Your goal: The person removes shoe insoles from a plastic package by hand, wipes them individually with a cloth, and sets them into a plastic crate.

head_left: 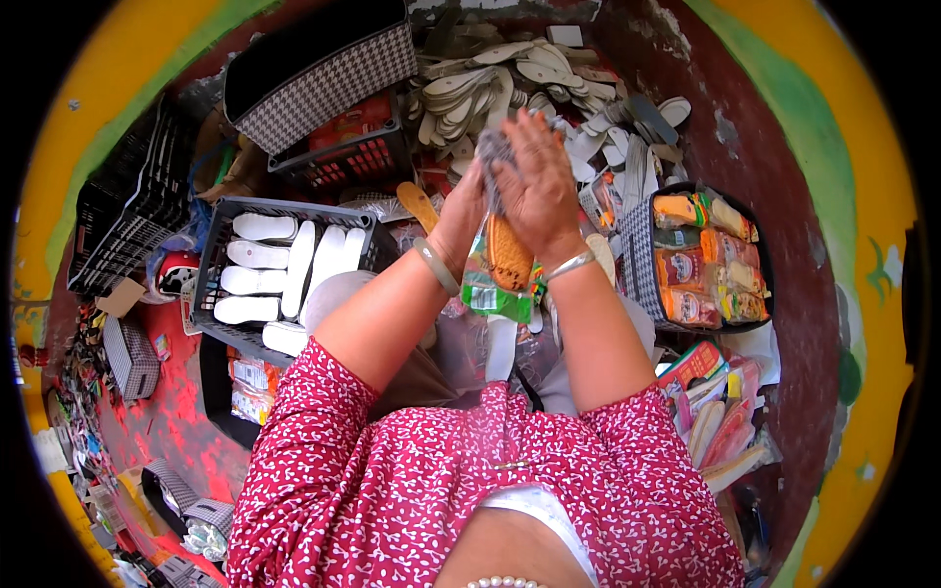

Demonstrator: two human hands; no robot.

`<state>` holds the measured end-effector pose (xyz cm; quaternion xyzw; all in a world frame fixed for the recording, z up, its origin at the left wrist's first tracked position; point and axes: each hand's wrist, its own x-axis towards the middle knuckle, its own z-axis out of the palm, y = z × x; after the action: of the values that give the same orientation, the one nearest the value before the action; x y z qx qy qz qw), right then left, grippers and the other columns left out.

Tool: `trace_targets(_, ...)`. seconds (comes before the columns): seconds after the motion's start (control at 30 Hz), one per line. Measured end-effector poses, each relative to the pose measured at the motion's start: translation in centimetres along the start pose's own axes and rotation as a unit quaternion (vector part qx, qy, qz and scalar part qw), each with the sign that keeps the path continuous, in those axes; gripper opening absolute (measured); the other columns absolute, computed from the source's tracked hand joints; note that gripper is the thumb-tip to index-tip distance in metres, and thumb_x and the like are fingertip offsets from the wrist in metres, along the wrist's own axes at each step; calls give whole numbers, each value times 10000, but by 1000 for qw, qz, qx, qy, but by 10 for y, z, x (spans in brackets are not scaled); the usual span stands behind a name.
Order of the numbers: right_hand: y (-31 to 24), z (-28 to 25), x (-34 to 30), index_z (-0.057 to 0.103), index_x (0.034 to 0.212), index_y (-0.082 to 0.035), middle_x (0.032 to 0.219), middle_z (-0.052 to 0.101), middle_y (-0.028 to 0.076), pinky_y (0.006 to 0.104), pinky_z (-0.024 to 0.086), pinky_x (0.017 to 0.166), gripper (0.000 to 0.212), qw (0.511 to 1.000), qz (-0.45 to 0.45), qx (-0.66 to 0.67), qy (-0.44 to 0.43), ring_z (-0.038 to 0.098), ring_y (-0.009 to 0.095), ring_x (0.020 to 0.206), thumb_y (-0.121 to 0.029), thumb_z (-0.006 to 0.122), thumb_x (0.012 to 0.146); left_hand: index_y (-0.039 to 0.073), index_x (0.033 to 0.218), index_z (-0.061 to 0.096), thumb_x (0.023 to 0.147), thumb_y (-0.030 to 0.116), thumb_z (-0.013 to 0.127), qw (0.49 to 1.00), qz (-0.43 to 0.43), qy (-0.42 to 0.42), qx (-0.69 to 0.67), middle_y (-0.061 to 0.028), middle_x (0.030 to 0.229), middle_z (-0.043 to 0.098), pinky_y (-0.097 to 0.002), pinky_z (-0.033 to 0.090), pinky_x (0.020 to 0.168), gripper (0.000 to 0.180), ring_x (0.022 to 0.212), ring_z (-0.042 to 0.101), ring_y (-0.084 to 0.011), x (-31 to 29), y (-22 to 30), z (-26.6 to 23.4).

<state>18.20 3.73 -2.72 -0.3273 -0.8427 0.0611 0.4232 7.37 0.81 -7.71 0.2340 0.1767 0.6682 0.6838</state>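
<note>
In front of me, above my lap, my two hands press together around a crumpled, fuzzy grey piece that looks like cloth or an insole. Most of the grey piece (496, 149) shows between the palms. My left hand (459, 214) is on its left side, its fingers largely hidden. On the other side my right hand (539, 186) lies over it with the fingers stretched upward and close together. Just below the hands is an orange-brown insole (508, 257) with dark dots. Around it lies a clear plastic bag with a green label (493, 300).
A dark crate (363, 220) of white insoles stands on the left. Packed insoles fill a checked basket (639, 257) on the right. Loose pale insoles (466, 103) are heaped ahead, beside a houndstooth bin (328, 83). Bagged insoles (720, 421) lie near my right elbow.
</note>
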Motion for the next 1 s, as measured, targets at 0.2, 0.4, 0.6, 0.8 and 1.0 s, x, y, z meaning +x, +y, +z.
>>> trace_targets(0.2, 10, 4, 1, 541, 1189, -57, 1231, 537, 184, 383, 372, 1009, 360, 987, 106, 113, 31, 458, 343, 1212, -195, 595, 861, 40, 1357, 367, 971, 373, 396, 997, -60, -1, 56, -82, 1314, 469, -331, 320, 1047, 511, 1211, 443, -187, -11, 9, 20)
trace_targets(0.4, 10, 3, 0, 535, 1211, -38, 1067, 628, 85, 239, 445, 840, 326, 954, 187, 231, 45, 560, 107, 952, -200, 544, 928, 35, 1382, 319, 951, 523, 315, 997, -68, -38, 5, -81, 1327, 463, -319, 290, 1058, 652, 1235, 424, -189, -11, 13, 27)
trace_targets(0.6, 16, 8, 1, 547, 1186, -13, 972, 645, 76, 233, 457, 786, 329, 938, 272, 194, 90, 567, 95, 877, -214, 553, 925, 44, 1326, 416, 944, 476, 403, 984, -67, 81, 144, -58, 1258, 521, -325, 300, 1035, 577, 1183, 463, -180, -21, 11, 41)
trace_targets(0.8, 7, 9, -4, 554, 1189, -13, 978, 648, 63, 225, 461, 778, 334, 930, 258, 261, 8, 567, 83, 866, -212, 559, 921, 48, 1183, 525, 969, 359, 412, 996, -35, 45, -67, -67, 1041, 608, -292, 462, 864, 395, 951, 589, -172, 5, 1, 1)
trace_targets(1.0, -25, 22, -19, 561, 1175, -48, 1113, 607, 161, 357, 432, 918, 327, 960, 108, 253, -55, 570, 322, 1071, -210, 566, 891, 12, 1059, 546, 965, 391, 328, 976, -38, -62, -206, -161, 959, 624, -415, 505, 804, 448, 855, 617, -306, 20, 27, -34)
